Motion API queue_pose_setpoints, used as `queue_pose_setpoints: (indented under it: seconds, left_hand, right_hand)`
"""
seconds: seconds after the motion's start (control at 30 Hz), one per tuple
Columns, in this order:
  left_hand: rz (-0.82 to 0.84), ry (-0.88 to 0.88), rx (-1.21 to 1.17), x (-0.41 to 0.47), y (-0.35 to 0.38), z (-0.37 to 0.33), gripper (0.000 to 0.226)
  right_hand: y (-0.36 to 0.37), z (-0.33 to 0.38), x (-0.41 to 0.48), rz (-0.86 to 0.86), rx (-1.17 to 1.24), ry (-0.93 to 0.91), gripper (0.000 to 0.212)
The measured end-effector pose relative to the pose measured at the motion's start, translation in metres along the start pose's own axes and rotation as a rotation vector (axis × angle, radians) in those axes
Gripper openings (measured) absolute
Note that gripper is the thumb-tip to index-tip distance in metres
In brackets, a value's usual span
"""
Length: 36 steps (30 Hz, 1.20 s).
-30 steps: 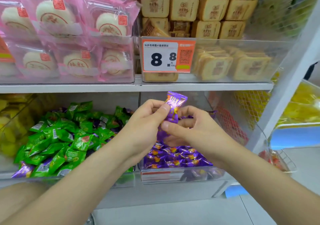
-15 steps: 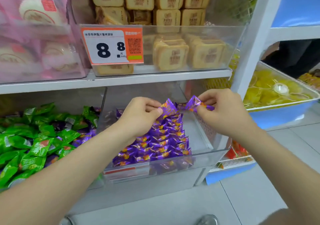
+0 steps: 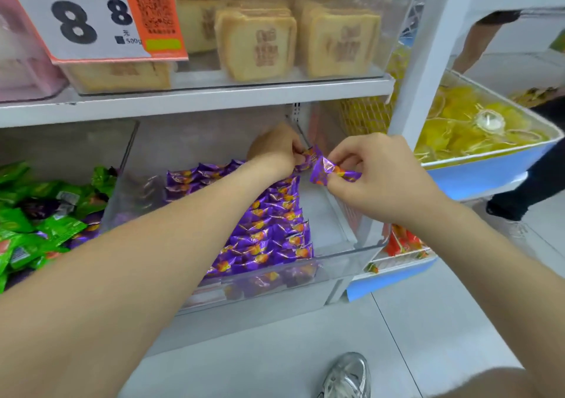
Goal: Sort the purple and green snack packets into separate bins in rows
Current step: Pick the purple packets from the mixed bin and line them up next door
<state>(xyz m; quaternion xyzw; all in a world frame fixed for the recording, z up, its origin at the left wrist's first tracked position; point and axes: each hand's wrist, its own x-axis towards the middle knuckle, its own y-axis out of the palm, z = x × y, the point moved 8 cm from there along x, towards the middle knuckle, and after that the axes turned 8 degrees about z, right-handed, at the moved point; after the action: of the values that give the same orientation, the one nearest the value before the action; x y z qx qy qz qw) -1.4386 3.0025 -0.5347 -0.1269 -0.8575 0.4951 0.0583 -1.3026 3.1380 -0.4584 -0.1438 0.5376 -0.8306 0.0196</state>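
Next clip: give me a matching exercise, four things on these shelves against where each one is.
Things
1. green packets
2. price tag
3. yellow snacks
4. purple packet in the right hand

Places
A. pinched over the clear bin
B. on the front of the upper-shelf bin
C. heaped in the left bin, lower shelf
D. in the blue tray, far right

Pairs: 1-C, 2-B, 3-D, 4-A
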Motion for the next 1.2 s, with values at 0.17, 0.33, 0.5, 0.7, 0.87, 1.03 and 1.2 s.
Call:
queue_pose_setpoints:
  seconds: [0.17, 0.33, 0.5, 0.7, 0.87, 1.03, 1.2]
  left_hand:
    - [-0.051, 0.019, 0.139, 0.014, 0.008, -0.005, 0.008]
    - [-0.068, 0.017, 0.318, 0.02, 0.019, -0.007, 0.01]
    - [-0.14, 0.012, 0.369, 0.018, 0.017, -0.009, 0.017]
    - [-0.059, 0.078, 0.085, -0.013, -0.012, 0.001, 0.028]
    - [0.286, 0.392, -0.179, -0.092, -0.024, -0.027, 0.048]
    - [0.027, 0.355, -0.074, -0.113, -0.04, -0.024, 0.021]
    - [-0.02, 0.227, 0.024, -0.091, -0.036, -0.01, 0.024]
  right_hand:
    - [0.0, -0.005, 0.005, -0.016, 0.042, -0.012, 0.01]
    - [0.001, -0.008, 0.008, -0.006, 0.048, -0.006, 0.007]
    - [0.009, -0.009, 0.01, 0.063, -0.029, -0.049, 0.009]
    - [0.021, -0.009, 0.013, 0.127, -0.123, -0.085, 0.022]
    - [0.023, 0.003, 0.012, 0.116, -0.121, -0.144, 0.041]
    - [0.023, 0.016, 0.009, 0.115, 0.122, -0.187, 0.04]
    - [-0.017, 0.003, 0.004, -0.193, 0.166, -0.147, 0.012]
